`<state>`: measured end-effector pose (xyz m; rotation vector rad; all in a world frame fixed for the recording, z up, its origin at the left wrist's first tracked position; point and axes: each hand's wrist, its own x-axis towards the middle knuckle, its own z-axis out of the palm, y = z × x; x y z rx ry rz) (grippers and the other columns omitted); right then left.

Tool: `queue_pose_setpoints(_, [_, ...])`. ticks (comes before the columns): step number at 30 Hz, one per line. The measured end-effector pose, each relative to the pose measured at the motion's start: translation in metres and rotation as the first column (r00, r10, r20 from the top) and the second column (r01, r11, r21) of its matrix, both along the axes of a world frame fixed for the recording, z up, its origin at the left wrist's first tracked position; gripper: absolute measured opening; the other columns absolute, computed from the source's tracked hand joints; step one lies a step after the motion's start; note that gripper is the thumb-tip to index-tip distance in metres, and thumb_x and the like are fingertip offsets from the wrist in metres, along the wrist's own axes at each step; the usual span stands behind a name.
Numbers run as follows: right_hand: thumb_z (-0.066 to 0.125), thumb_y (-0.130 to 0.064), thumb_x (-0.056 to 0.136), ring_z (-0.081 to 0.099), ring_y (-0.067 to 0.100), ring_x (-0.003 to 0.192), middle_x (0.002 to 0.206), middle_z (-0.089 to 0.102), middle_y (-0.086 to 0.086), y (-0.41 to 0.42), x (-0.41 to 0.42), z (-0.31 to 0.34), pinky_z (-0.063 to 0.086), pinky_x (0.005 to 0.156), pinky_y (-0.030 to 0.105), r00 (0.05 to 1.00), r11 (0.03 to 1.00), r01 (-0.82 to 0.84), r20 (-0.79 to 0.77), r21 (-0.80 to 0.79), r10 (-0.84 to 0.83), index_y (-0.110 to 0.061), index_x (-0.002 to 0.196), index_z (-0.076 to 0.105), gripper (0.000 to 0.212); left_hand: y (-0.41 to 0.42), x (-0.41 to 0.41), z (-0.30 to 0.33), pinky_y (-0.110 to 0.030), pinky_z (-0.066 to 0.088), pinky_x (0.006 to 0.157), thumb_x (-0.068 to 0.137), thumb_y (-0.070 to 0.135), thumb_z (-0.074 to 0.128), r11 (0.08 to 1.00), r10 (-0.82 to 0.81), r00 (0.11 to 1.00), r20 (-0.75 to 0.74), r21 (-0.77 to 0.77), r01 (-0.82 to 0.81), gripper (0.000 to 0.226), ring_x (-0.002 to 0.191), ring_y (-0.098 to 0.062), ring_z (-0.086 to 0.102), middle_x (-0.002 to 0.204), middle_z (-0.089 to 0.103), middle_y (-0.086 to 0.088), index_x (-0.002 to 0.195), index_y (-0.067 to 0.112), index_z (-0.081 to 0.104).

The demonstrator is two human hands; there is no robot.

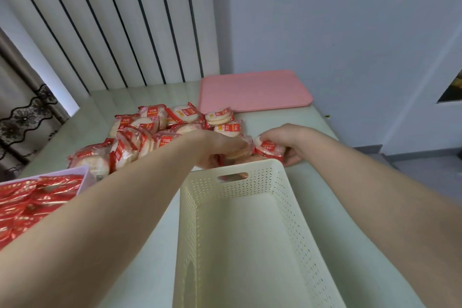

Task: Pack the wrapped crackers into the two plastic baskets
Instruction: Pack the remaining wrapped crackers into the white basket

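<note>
A grasping step is judged to be in hand. One wrapped packet (270, 149) is gripped by the right hand (287, 142), fingers curled round it, just beyond the far end of the cream basket (285, 207). Another packet (238, 151) is held under the curled fingers of the left hand (220, 145), at the near right edge of the cracker pile (155, 132). No crackers can be seen inside the cream basket. The lilac basket (82, 177) at the near left is already filled with red packets.

For the next move, both packets would need to be lifted over the far rim and set down flat inside the cream basket, probably at one end so that rows can be built.

The pile is spread on the pale green table (312, 182), left of the hands. A pink board (255, 90) is laid at the far side, well apart from the work. Only the basket's far wall, with its handle slot, is seen standing between hands and interior.
</note>
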<state>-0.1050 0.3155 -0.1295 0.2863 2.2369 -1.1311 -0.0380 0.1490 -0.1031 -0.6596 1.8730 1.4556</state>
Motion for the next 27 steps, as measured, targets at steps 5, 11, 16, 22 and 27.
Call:
queue_pose_setpoints(5, [0.059, -0.022, 0.096, 0.068, 0.019, 0.05, 0.073, 0.069, 0.01, 0.006, 0.002, 0.012, 0.055, 0.044, 0.026, 0.985, 0.993, -0.073, 0.147, -0.091, 0.085, -0.007, 0.1, 0.061, 0.015, 0.0, 0.006, -0.001, -0.041, 0.063, 0.062, 0.096, 0.024, 0.067, 0.99, 0.063, 0.998, -0.013, 0.13, -0.061, 0.041, 0.092, -0.032, 0.069, 0.121, 0.065, -0.022, 0.128, 0.002, 0.054])
queue_pose_setpoints(11, [0.059, -0.017, 0.095, 0.069, 0.018, 0.053, 0.078, 0.072, 0.011, 0.007, 0.013, 0.01, 0.054, 0.046, 0.024, 0.995, 0.966, -0.024, 0.087, -0.257, 0.048, -0.006, 0.112, 0.063, 0.02, 0.0, 0.007, -0.004, -0.039, 0.063, 0.068, 0.097, 0.022, 0.064, 0.977, 0.113, 0.99, -0.085, 0.191, -0.095, 0.035, 0.09, -0.03, 0.071, 0.115, 0.07, -0.02, 0.125, 0.001, 0.057])
queue_pose_setpoints(16, [0.066, -0.013, 0.089, 0.072, 0.022, 0.063, 0.086, 0.075, 0.014, 0.001, 0.027, 0.031, 0.061, 0.057, 0.031, 0.997, 0.873, 0.013, -0.064, -0.487, -0.05, 0.001, 0.115, 0.066, 0.03, -0.004, 0.003, 0.019, -0.025, 0.054, 0.071, 0.088, 0.019, 0.074, 0.984, 0.176, 0.897, -0.406, 0.099, -0.148, 0.034, 0.085, -0.018, 0.065, 0.105, 0.068, -0.013, 0.115, 0.004, 0.059])
queue_pose_setpoints(22, [0.056, -0.007, 0.093, 0.068, 0.023, 0.084, 0.097, 0.069, 0.02, 0.017, 0.087, 0.083, 0.057, 0.077, 0.037, 0.954, 0.789, -0.283, -0.243, -0.546, 0.174, 0.004, 0.112, 0.067, 0.025, -0.015, 0.076, 0.091, -0.033, 0.058, 0.086, 0.084, 0.023, 0.079, 0.991, -0.091, 0.838, -0.537, -0.13, 0.025, 0.028, 0.089, -0.016, 0.071, 0.095, 0.076, -0.005, 0.104, 0.012, 0.064])
queue_pose_setpoints(27, [0.066, -0.013, 0.089, 0.068, 0.015, 0.091, 0.1, 0.076, 0.006, 0.039, 0.161, 0.082, 0.054, 0.085, 0.038, 0.719, 0.779, -0.622, -0.335, 0.079, 0.609, -0.015, 0.104, 0.075, 0.018, -0.007, 0.155, 0.077, -0.042, 0.052, 0.069, 0.08, 0.036, 0.082, 0.798, -0.574, 0.751, -0.327, -0.428, 0.424, 0.047, 0.085, -0.031, 0.068, 0.102, 0.072, -0.02, 0.11, 0.003, 0.067])
